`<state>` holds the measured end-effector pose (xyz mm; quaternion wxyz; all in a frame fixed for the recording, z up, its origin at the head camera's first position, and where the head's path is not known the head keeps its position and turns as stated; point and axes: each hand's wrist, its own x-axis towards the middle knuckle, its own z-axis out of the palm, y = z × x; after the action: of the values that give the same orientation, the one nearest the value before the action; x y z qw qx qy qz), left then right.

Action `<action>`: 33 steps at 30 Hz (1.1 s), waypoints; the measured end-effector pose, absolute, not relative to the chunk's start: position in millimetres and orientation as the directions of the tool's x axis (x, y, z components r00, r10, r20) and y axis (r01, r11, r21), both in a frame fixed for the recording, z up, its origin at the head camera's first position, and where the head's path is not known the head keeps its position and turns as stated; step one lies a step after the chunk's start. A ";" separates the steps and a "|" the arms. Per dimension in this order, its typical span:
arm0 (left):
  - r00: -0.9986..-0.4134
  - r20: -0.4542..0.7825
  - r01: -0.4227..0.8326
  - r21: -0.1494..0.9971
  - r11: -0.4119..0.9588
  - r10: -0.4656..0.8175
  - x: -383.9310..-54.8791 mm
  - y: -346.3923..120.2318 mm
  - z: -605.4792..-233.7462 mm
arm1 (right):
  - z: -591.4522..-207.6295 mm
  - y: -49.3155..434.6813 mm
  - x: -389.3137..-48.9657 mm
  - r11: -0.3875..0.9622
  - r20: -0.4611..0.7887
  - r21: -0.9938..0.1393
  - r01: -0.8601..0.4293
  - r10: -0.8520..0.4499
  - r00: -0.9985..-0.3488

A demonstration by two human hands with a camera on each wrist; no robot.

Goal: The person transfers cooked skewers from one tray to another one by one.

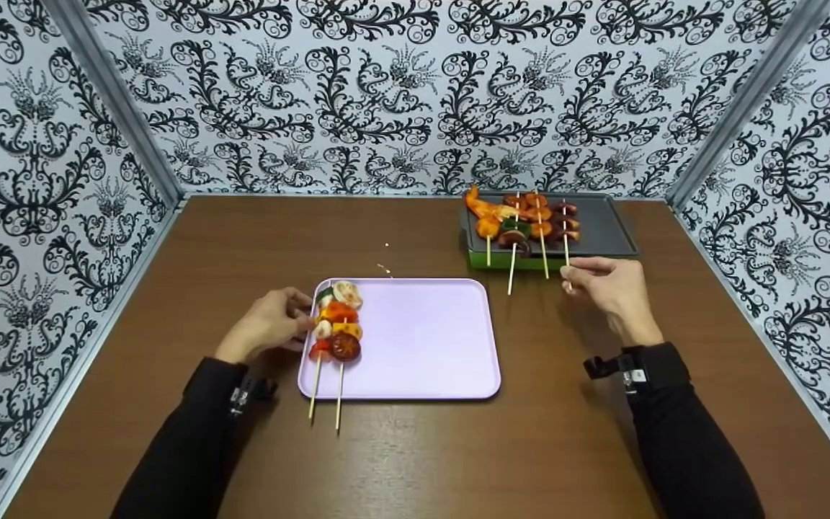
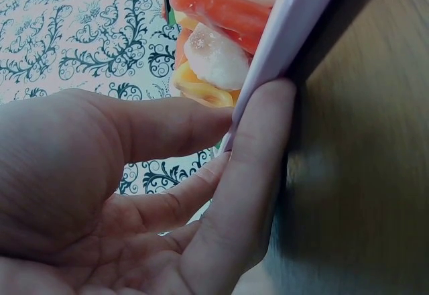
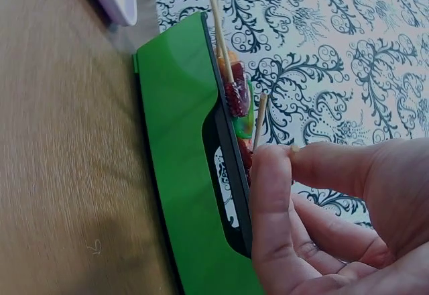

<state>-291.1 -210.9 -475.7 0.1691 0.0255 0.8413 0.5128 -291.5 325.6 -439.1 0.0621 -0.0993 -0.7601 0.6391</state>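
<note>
At the left edge of a lilac tray [image 1: 422, 339], my left hand [image 1: 267, 326] pinches the rim between thumb and fingers, as the left wrist view shows up close. Two skewers of mixed food pieces [image 1: 345, 347] lie along that side of the tray, their bare sticks reaching past its front edge. My right hand [image 1: 613, 288] pinches the stick end of a skewer with dark red pieces [image 1: 565, 223], the rightmost one on the grill plate [image 1: 606, 223]. In the right wrist view, thumb and index fingertip meet on the stick, beside the grill's green side [image 3: 174, 141].
Several more skewers [image 1: 512, 227] lie on the left half of the grill plate, sticks overhanging its front. Small pale crumbs [image 1: 385, 269] lie on the brown table [image 1: 415, 461] behind the tray. Patterned walls [image 1: 400, 94] enclose the back and sides.
</note>
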 end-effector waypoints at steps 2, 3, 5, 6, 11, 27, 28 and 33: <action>-0.942 -0.262 -0.136 0.870 0.474 0.211 -290.5 -210.7 -475.8 | -439.2 326.7 -291.8 0.102 -0.066 -0.991 0.090 0.217 -0.974; -0.941 -0.264 -0.137 0.868 0.477 0.210 -290.2 -210.6 -475.8 | -439.6 327.4 -291.8 0.079 -0.080 -0.992 0.099 0.210 -0.974; -0.942 -0.263 -0.134 0.864 0.485 0.209 -290.1 -210.9 -474.9 | -439.4 328.2 -292.9 0.032 -0.103 -0.993 0.111 0.195 -0.975; -0.942 -0.265 -0.136 0.862 0.488 0.205 -289.9 -211.0 -474.5 | -439.5 328.8 -293.4 0.016 -0.113 -0.993 0.119 0.189 -0.975; -0.945 -0.262 -0.136 0.859 0.494 0.195 -289.1 -211.2 -473.2 | -439.4 330.7 -295.5 -0.039 -0.157 -0.988 0.152 0.181 -0.971; -0.953 -0.242 -0.123 0.863 0.491 0.185 -292.0 -204.5 -475.9 | -441.3 337.5 -294.0 -0.036 -0.161 -0.987 0.158 0.154 -0.975; -0.953 -0.241 -0.124 0.863 0.491 0.182 -291.8 -205.2 -476.4 | -441.2 336.8 -294.0 -0.028 -0.162 -0.987 0.159 0.156 -0.974; -0.954 -0.245 -0.136 0.867 0.480 0.173 -290.5 -208.1 -477.4 | -441.8 333.3 -295.7 0.010 -0.164 -0.986 0.168 0.163 -0.973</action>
<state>-290.5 -208.1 -477.4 0.1514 0.0109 0.8468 0.5099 -295.7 333.3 -441.8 -0.0021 -0.1164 -0.7108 0.6937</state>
